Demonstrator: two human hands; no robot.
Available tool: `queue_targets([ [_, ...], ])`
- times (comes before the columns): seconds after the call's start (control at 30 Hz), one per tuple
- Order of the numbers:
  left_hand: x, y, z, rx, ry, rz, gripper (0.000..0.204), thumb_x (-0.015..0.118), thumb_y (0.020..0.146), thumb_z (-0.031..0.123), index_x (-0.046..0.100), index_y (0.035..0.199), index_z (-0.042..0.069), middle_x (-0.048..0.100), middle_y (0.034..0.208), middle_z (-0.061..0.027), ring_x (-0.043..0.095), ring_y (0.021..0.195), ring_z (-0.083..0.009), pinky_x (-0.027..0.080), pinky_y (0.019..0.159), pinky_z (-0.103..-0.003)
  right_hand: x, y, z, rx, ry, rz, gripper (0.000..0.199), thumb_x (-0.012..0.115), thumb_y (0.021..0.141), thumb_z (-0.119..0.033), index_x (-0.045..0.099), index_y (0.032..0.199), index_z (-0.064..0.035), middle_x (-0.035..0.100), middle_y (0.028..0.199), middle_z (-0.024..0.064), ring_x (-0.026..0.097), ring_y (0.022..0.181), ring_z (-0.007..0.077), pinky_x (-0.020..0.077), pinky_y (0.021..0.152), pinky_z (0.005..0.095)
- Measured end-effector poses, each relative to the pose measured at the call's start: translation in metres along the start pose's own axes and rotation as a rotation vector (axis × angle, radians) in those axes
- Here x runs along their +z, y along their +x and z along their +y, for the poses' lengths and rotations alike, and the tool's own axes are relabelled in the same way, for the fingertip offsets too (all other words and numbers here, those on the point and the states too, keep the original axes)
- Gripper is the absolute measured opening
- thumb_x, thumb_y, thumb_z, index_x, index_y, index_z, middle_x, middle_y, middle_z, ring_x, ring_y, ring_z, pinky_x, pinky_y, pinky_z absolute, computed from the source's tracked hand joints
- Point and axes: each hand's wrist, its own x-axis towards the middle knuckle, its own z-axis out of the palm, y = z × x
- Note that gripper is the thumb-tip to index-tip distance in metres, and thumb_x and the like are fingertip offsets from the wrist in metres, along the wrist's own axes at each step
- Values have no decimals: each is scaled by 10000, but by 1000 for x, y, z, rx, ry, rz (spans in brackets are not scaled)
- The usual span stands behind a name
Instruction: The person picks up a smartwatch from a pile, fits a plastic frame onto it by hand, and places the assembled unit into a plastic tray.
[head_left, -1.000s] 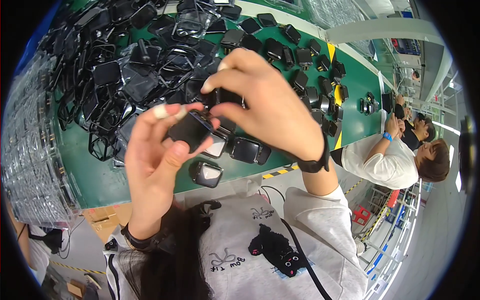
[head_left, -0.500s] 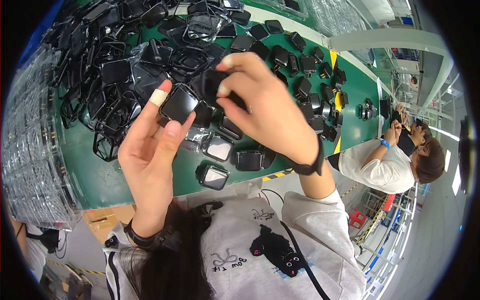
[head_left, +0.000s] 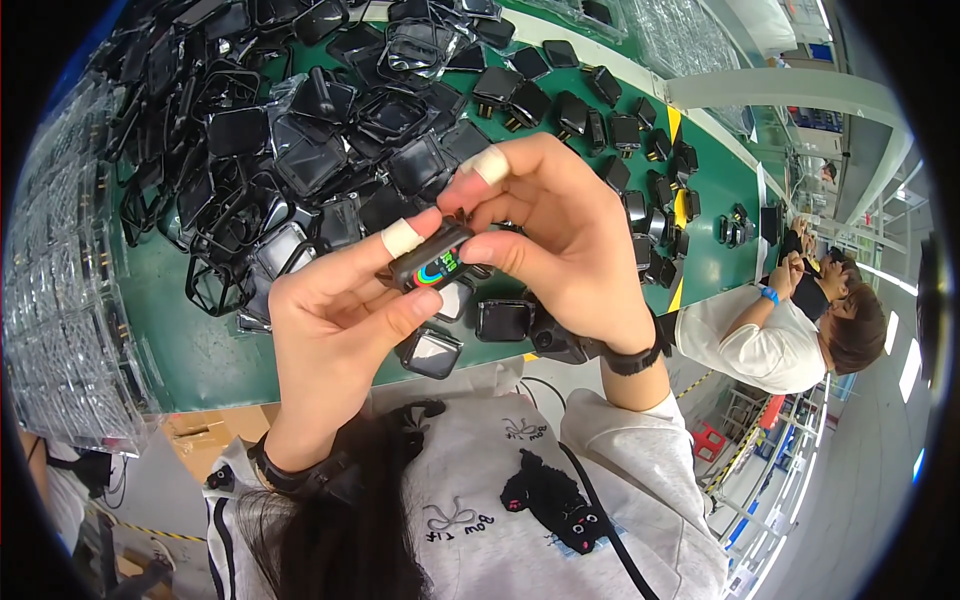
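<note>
Above green bench (head_left: 200,345): both hands, left (head_left: 335,320) & right (head_left: 560,245), clamped on watch body (head_left: 432,262).

You hold a small black rectangular smartwatch body (head_left: 432,263) above the green table, tilted, its lit screen showing coloured rings, pinched at both ends between your fingertips.

Left hand (head_left: 335,330) and right hand (head_left: 560,240) closed in on the small black smartwatch body (head_left: 432,262); it turned edge-on, lit colourful screen now showing. Right hand shifted from covering it to pinching its right end. Both hands rose slightly off the tabletop (head_left: 190,340).
</note>
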Motion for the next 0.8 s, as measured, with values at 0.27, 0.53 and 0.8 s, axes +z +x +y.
queue_targets([
  [0.27,-1,0,6,51,287,42,407,596,826,-101,538,1227,-63,628,1083,-133,608,913,-126,530,751,-239,-7,13,2,181,57,-82,193,644,787,87,581,959,28,604,959,76,601,876,140,507,775,265],
  [0.53,-2,7,-3,67,-59,92,408,597,859,-33,478,1246,-82,573,1168,-154,600,998,-202,548,878,-386,-34,33,28,3,-1055,94,289,722,721,12,577,971,23,608,805,102,611,764,118,502,676,261],
  [0.8,3,8,-3,94,-168,190,454,575,868,-41,422,1295,-73,530,1238,-180,577,1070,-219,525,910,-400,-24,26,4,26,-723,182,303,732,705,49,571,961,28,613,786,85,619,720,117,516,626,256],
])
